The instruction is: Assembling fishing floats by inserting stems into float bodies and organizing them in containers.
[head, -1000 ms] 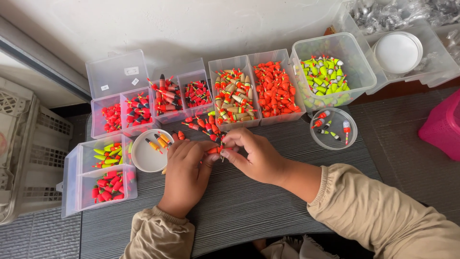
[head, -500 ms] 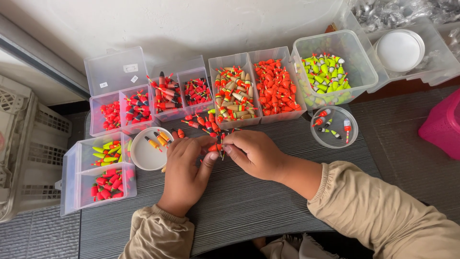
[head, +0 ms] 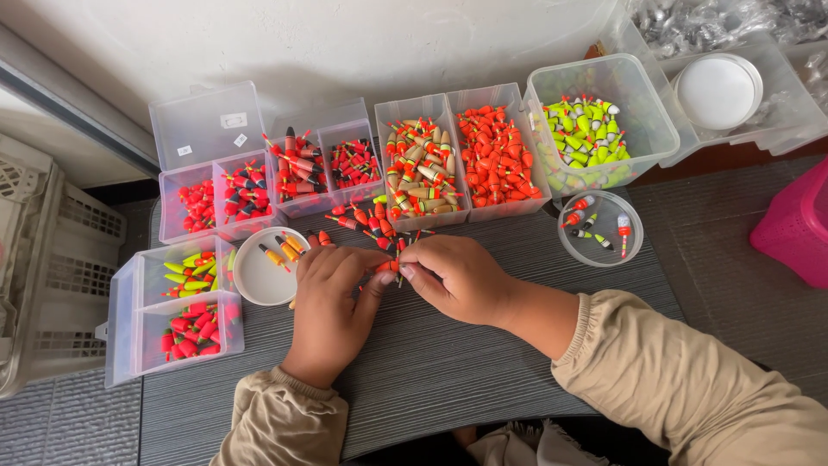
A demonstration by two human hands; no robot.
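Note:
My left hand [head: 332, 298] and my right hand [head: 457, 276] meet over the dark ribbed tabletop [head: 448, 371], fingertips pinched together on a small orange-red fishing float [head: 386, 267]. A loose pile of red and orange floats [head: 366, 226] lies just beyond the fingers. A white round lid [head: 269, 267] with a few yellow and orange floats sits left of my left hand. Behind the pile stands a clear box of tan and orange floats [head: 421, 168].
Clear boxes line the back: red floats [head: 496, 155], yellow-green floats [head: 586, 138], small red ones [head: 216, 198]. A two-part box [head: 185, 302] stands at left, a round clear dish [head: 599, 226] at right. A white crate [head: 47, 267] and a pink container [head: 798, 224] flank the table.
Both hands stay joined over the same spot; the fingers have shifted slightly around the small float. Nothing else on the table has moved.

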